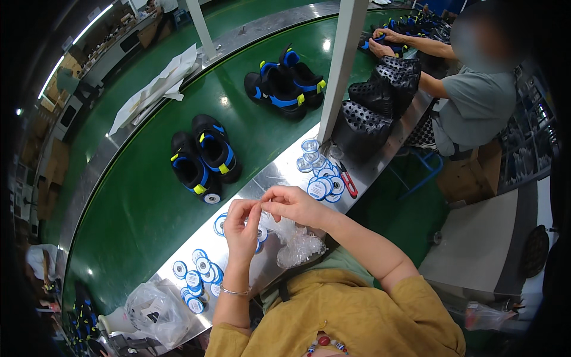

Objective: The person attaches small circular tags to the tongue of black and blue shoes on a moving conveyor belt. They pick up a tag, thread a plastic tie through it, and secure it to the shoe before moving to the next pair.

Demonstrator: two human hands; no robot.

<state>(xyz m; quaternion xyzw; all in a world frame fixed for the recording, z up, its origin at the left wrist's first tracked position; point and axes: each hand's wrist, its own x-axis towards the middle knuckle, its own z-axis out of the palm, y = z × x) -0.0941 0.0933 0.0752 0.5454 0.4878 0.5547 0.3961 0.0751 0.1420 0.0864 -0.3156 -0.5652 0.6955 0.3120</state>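
Note:
My left hand (242, 225) and my right hand (292, 205) meet above the metal ledge (279, 172), fingertips pinched together on a small clear plastic piece; what it is I cannot make out. Crumpled clear plastic bags (297, 244) lie just under my hands. Round white-and-blue tags (199, 276) are scattered on the ledge to my left, and more round tags (321, 175) lie piled to the right. A pair of black shoes with blue and yellow trim (203, 157) sits on the green conveyor belt (137, 208) beyond my hands.
A second pair of black and blue shoes (285, 86) rides farther up the belt. A white post (340, 65) rises from the ledge beside stacked black perforated soles (375, 101). A red-handled tool (348, 181) lies by the tags. Another person (476, 95) works at right. White bag (156, 309) at lower left.

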